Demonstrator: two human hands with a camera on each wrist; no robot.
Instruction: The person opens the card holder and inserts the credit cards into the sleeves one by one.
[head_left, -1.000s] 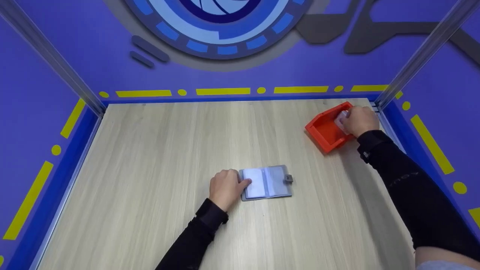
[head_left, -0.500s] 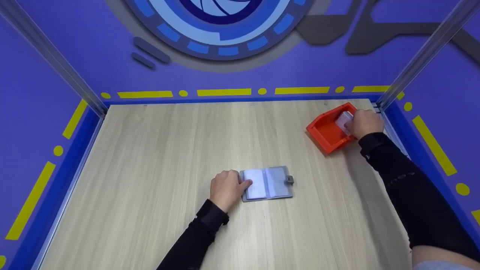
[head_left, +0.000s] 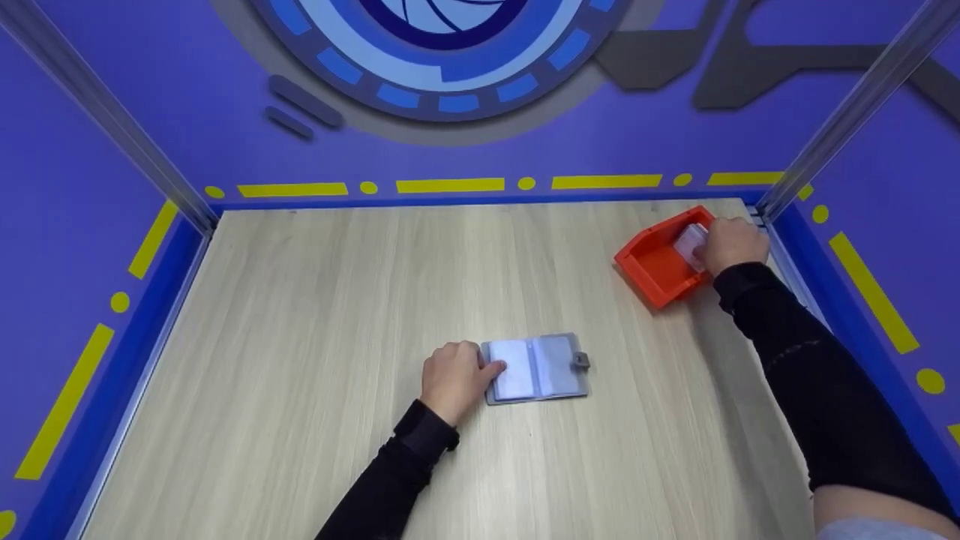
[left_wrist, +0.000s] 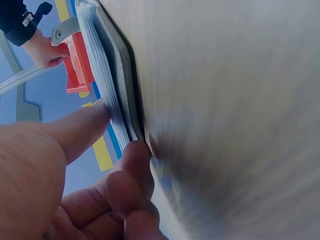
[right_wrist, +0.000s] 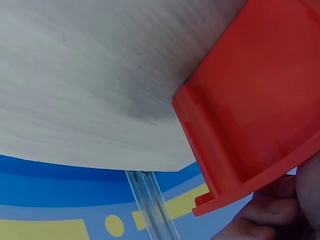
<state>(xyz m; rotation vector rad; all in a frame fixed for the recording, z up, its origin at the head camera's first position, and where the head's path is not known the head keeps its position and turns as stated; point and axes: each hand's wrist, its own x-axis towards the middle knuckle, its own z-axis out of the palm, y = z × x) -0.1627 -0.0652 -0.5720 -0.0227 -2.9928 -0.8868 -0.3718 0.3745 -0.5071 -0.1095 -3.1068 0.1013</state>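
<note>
A small grey card holder (head_left: 556, 366) lies open on the table in the head view, with clear sleeves and a snap strap on its right side. My left hand (head_left: 452, 381) pinches its left edge, thumb over the sleeves and curled fingers against the cover; the left wrist view shows the layered sleeves (left_wrist: 102, 65) from the side. At the back right, my right hand (head_left: 736, 246) reaches over the wall of a red bin (head_left: 651, 262). Its fingertips overlap a small pale, see-through stack (head_left: 691, 244) inside. I cannot tell whether they grip it.
The red bin stands near the back right corner, close to a metal corner post (head_left: 847, 105). Blue panels (head_left: 480, 161) rise behind and at both sides of the wooden table (head_left: 322, 300).
My right hand has drawn slightly right over the bin wall, so more of the pale stack shows. My left hand keeps its pinch on the card holder, which lies as before.
</note>
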